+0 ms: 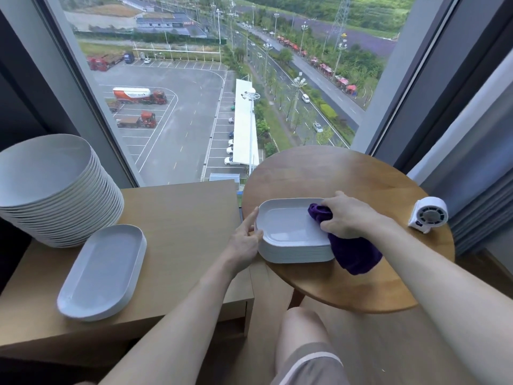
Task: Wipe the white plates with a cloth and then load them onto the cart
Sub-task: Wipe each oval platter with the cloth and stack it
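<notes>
At frame centre, right hand [348, 216] grips purple cloth [352, 252] on plate stack [291, 237]; left hand [244, 243], fingers straight, steadies its edge.

window [249, 37]: daylight, car park [180, 134] | round wooden table [333, 173] | grey curtain [477, 190]

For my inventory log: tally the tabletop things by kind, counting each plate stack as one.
Plate stacks: 3 (round stack, oval stack, rectangular stack)
Purple cloth: 1
White fan: 1
Total: 5
</notes>
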{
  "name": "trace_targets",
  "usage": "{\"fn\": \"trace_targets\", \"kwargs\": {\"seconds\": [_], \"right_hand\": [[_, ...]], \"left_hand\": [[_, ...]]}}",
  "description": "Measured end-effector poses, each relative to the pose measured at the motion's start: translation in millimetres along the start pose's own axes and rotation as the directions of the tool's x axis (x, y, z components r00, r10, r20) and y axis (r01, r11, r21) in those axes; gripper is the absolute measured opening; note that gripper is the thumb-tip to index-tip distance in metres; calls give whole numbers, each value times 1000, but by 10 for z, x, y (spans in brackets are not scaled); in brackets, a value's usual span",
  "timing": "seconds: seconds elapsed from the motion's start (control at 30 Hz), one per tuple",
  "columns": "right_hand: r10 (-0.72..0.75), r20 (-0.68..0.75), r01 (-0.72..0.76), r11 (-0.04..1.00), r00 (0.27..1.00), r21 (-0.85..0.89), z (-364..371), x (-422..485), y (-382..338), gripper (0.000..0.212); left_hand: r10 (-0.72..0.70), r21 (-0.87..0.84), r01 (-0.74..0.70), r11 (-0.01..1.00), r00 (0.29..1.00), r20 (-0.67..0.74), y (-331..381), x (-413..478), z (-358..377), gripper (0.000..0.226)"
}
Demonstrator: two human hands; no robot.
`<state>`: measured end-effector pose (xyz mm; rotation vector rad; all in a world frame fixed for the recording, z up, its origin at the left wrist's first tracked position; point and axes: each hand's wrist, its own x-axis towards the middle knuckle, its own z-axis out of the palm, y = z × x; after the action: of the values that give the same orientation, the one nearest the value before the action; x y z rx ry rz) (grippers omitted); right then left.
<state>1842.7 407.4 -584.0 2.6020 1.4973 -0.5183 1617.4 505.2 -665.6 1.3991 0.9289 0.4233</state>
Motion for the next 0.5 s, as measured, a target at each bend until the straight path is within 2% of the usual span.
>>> {"fn": "trace_targets", "kwargs": {"seconds": [0.1, 0.2, 0.37, 0.5], "right_hand": [[35, -137, -48, 995, 990, -93, 100, 91, -250, 31], [-20, -231, -33, 974, 973, -224, 229, 117, -511, 37], [-258, -205, 205, 948, 944, -245, 363, 62, -959, 50], [-325, -140, 303, 940, 935, -156, 288, -3, -997, 47]], "left_hand": [[-10, -9, 10, 1000, 1000, -25, 18, -17, 13, 57], [-1, -33, -1, 999, 999, -41, 10, -69, 41, 56], [41, -65, -39, 997, 999, 29, 22, -175, 38, 54], [50, -62, -46, 997, 996, 73, 52, -228, 17, 56]]}}
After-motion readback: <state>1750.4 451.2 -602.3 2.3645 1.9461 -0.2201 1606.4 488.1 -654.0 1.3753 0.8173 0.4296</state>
